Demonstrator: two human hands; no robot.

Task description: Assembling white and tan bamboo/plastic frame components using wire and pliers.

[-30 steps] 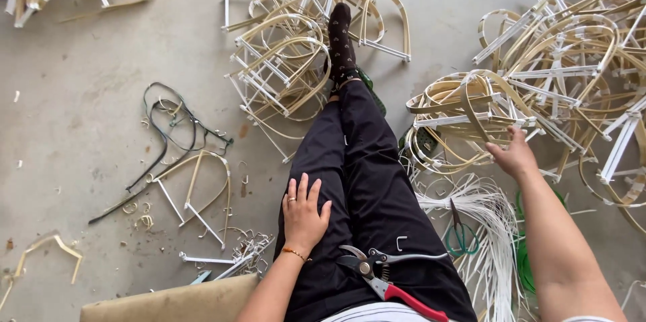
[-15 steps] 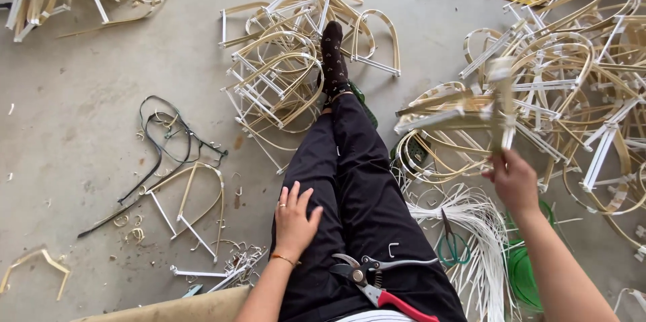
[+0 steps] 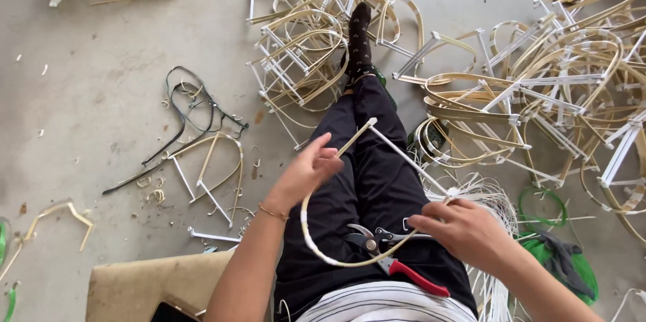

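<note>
Left of view: grey concrete floor [image 3: 101, 93] with one finished pale arched bamboo frame with white crossbars [image 3: 208, 174] lying flat, a tangle of dark green-black wire [image 3: 192, 103] just behind it, and small curled shavings nearby.

Left hand [image 3: 306, 170]: fingers curled shut, pinching the upper run of the pale bent bamboo strip with a white straight bar [image 3: 323, 255]. The strip loops down across the lap over the black trousers [image 3: 370, 181] and rises again toward the right hand.

Lap: red-handled metal pruning shears [image 3: 390, 261] rest loose on the thigh, inside the loop, touched by neither hand.

Right hand [image 3: 464, 228]: closed in a pinch on the far end of the white bar, where bar and strip meet.

Judgement on handling: the strip is under bend, so both pinches should stay close to the joints; letting one end go would likely let the arch spring open (shears within reach, but the blade tips point toward the left forearm).

Right of view: large heap of similar bamboo-and-white-bar frames [image 3: 552, 93], well apart from the hands; bundle of thin white strips [image 3: 484, 194] beside the right knee.

Containers: none identifiable. A green bag-like item [image 3: 565, 261] lies far right; contents cannot be told.
</note>
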